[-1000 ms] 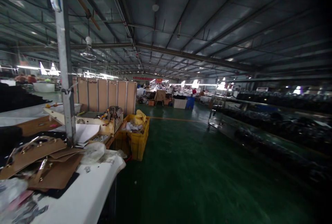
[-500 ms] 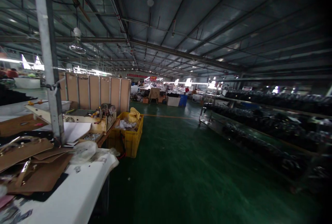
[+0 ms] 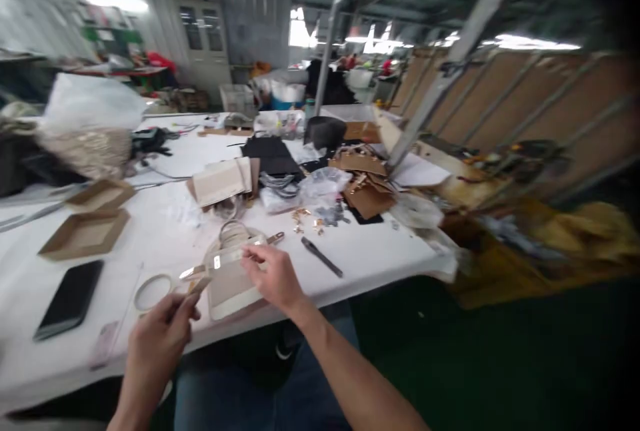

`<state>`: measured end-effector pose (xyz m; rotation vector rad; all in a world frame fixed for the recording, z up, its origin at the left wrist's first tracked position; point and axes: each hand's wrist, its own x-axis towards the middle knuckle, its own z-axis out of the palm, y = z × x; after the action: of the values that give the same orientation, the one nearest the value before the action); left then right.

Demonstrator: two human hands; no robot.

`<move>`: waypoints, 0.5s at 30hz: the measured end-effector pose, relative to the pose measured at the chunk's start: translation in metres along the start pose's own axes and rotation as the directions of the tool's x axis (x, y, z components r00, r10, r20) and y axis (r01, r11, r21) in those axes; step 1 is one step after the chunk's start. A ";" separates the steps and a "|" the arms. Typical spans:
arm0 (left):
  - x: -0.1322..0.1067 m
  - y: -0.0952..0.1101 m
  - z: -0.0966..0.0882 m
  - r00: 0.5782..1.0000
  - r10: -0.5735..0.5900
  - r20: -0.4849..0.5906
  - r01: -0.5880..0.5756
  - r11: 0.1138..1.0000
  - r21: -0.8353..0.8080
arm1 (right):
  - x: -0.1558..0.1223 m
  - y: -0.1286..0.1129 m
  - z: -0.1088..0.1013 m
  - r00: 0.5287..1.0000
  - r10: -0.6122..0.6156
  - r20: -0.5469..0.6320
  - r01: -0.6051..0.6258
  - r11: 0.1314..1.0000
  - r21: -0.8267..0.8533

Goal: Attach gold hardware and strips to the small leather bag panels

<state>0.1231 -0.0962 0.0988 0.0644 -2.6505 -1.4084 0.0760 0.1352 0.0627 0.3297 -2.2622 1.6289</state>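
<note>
A small beige handbag [image 3: 233, 291] with looped handles lies on the white-covered table in front of me. My left hand [image 3: 163, 324], at the bag's lower left, is closed on a small tan strip [image 3: 201, 284]. My right hand [image 3: 273, 274] is over the bag's right side, its fingers curled together; what they pinch, if anything, I cannot make out. Shiny metal-tipped tabs stick out at both sides of the bag. A roll of tape [image 3: 153, 293] lies beside my left hand. Right of the bag lies a dark, slim tool [image 3: 321, 257], its kind blurred.
A black phone [image 3: 70, 299] and shallow cardboard trays [image 3: 84, 234] lie to the left. Behind the bag are gold-coloured fittings [image 3: 301, 221], plastic bags [image 3: 325, 184], beige panels [image 3: 223, 182] and brown pieces [image 3: 370, 194]. A metal post [image 3: 457, 61] stands at the right, near a yellow crate [image 3: 493, 288].
My view has swung left and down from the aisle and racks to the table. Both my hands, the handbag and my legs now show; earlier no hands were visible.
</note>
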 end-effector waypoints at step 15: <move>-0.020 -0.036 0.014 0.992 -0.118 -0.036 0.112 0.984 -0.136 | 0.009 -0.003 0.035 0.936 0.180 0.304 -0.262 0.931 0.254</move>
<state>0.1401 -0.1030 0.0594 0.2356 -2.5472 -1.5965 0.0647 0.1016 0.0587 0.4043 -2.3235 2.1666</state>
